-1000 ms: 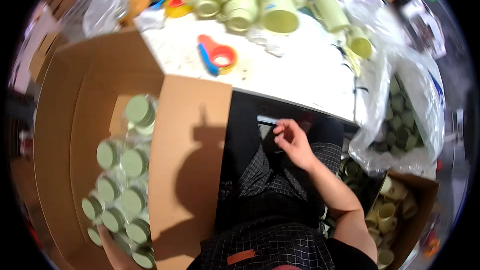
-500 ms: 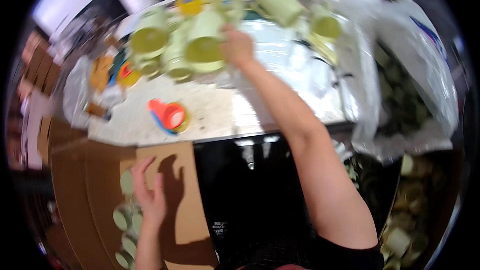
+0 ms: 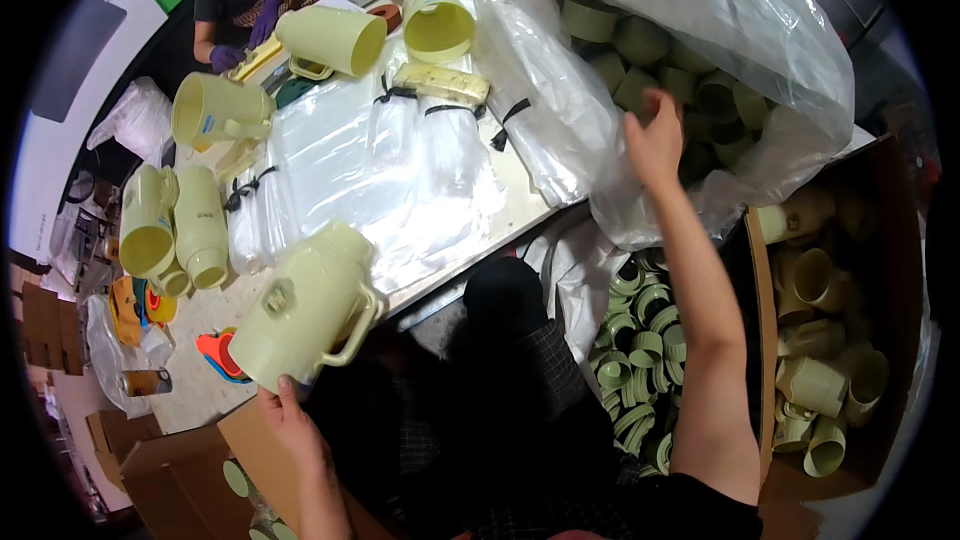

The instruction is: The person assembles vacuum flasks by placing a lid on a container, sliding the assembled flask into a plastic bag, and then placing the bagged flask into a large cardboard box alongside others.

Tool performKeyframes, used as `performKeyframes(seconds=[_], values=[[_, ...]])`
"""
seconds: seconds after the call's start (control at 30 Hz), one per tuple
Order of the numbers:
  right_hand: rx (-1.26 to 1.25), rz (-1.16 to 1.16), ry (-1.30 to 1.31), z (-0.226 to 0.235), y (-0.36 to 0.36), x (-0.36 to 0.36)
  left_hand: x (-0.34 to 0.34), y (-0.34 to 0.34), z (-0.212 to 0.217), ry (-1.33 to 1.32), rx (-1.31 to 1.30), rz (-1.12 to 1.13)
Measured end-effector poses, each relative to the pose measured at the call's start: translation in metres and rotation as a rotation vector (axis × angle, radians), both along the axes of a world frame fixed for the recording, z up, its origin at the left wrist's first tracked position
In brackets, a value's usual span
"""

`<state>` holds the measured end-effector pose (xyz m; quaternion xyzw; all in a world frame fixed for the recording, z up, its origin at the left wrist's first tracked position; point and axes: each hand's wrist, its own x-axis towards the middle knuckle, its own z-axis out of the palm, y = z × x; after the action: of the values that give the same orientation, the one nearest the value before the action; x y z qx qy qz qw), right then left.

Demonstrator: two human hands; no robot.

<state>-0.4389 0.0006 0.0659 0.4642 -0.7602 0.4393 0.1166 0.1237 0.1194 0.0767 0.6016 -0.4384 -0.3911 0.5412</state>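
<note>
Lower left of frame: left hand (image 3: 285, 418) clamped on the base of a pale yellow-green plastic jug with a side handle (image 3: 305, 305), held over the edge of the white worktable (image 3: 205, 370). Long axis tilted, base toward lower left, lidded top toward upper right, handle facing right and down.

Upper right: right hand (image 3: 655, 135) raised with fingers spread, gripping nothing, touching the edge of a large clear plastic bag (image 3: 700, 30) filled with pale green lids or caps. Below it, at right centre, a second heap of green ring-shaped caps (image 3: 640, 360) in a white bag. Far right: brown cardboard box (image 3: 895, 240) holding pale yellow cups with handles.

On the table: stack of clear flat plastic bags (image 3: 370, 170), several more jugs of the same colour lying on their sides at left (image 3: 175, 225) and top (image 3: 335, 38). Orange and blue tape dispenser (image 3: 222, 355) just left of the held jug. Upper left: another person's purple-gloved hands (image 3: 250, 35).
</note>
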Motion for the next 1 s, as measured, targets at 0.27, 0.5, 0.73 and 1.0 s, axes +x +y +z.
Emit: performKeyframes(seconds=[0.27,0.5,0.73,1.0], values=[[0.479,-0.125,0.323,-0.027,-0.062,-0.048,0.017,-0.014,-0.003,0.116,-0.035,0.277],[-0.076,0.394,-0.355,0.004,0.078,0.037,-0.004,-0.008,0.003,0.476,0.038,0.014],[-0.023,1.033,-0.915,0.006,0.13,0.24,-0.011,0.038,0.031,0.256,-0.062,0.011],[0.237,0.992,-0.623,-0.027,0.272,0.263,-0.004,0.042,0.098,-0.233,-0.448,-0.61]])
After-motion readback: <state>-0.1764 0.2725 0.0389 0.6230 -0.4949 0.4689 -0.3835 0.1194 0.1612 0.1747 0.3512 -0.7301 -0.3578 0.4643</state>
